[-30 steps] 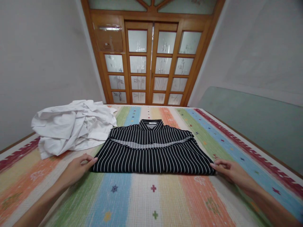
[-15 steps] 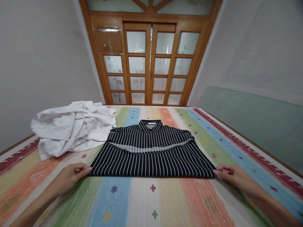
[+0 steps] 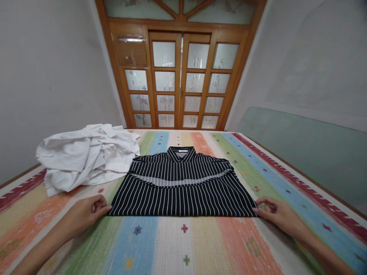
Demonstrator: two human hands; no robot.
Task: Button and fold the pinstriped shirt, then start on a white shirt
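A black shirt with white stripes [image 3: 183, 200] lies folded on the patterned cloth, collar at the far end. Its lower part is folded up over the front, leaving a pale strip of the inside showing. At the near left corner, my left hand [image 3: 86, 214] has thumb and fingers closed on the fabric edge. My right hand [image 3: 278, 215] grips the near right corner in the same way, its thumb resting on the stripes. The straight near fold runs between both hands.
A crumpled white garment [image 3: 88, 156] lies left of the shirt. The colourful striped cloth [image 3: 172, 244] covers the table. Beyond stand wooden doors with glass panes [image 3: 180, 80]. A pale green panel [image 3: 301, 149] leans along the right wall.
Both hands remain at the shirt's near corners. The right hand has shifted slightly inward, its thumb and forefinger a little further apart. The view has tilted slightly.
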